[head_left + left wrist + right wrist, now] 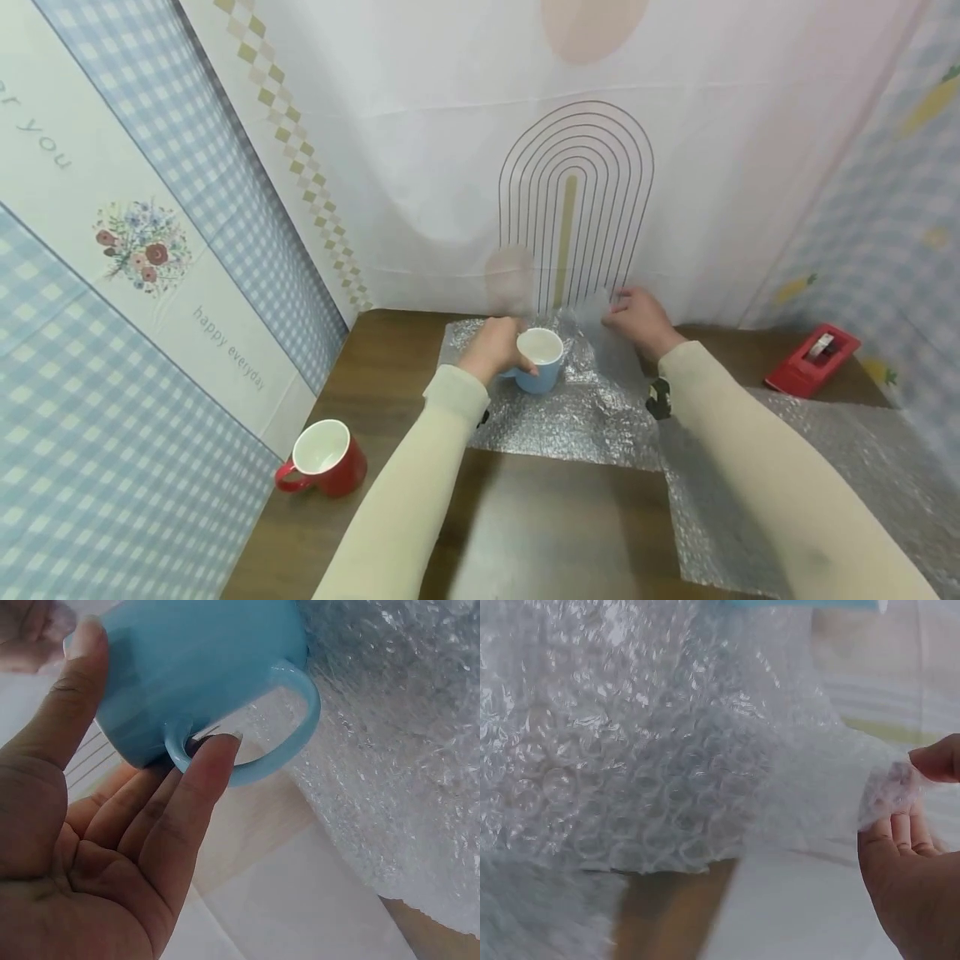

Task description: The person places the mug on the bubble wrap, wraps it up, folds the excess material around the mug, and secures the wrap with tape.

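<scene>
A light blue mug with a white inside stands upright on a sheet of bubble wrap. My left hand grips it near the rim, thumb on the near side. In the left wrist view, the fingers curl round the far side of the mug, beside its handle. To the right, my right hand pinches a raised far corner of the bubble wrap. The right wrist view has that corner between thumb and fingers of the hand, with the sheet stretching away from it.
A red mug with a white inside stands on the wooden table at the left. Another bubble wrap sheet lies at the right, under the right forearm. Behind it sits a red tape dispenser. Printed cloth hangs along the back.
</scene>
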A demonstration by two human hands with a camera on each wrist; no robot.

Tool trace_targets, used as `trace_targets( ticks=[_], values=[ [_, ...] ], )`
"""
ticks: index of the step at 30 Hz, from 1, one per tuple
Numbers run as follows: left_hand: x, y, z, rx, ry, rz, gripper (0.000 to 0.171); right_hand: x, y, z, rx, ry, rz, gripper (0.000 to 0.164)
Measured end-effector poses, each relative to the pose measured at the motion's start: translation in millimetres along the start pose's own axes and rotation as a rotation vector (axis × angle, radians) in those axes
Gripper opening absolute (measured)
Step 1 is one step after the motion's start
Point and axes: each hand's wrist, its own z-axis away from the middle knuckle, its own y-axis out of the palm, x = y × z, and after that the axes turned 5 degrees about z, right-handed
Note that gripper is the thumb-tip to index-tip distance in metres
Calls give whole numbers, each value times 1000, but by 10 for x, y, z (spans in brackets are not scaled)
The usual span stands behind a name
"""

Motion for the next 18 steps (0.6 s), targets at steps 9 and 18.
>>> trace_targets(
  ticks=[9,18],
  values=[
    [33,-12,-24,-21,27,-17,61,589,205,209,17,-250,218,28],
    [133,49,-17,-51,21,121,114,753,499,359,90,-419,310,19]
  ],
)
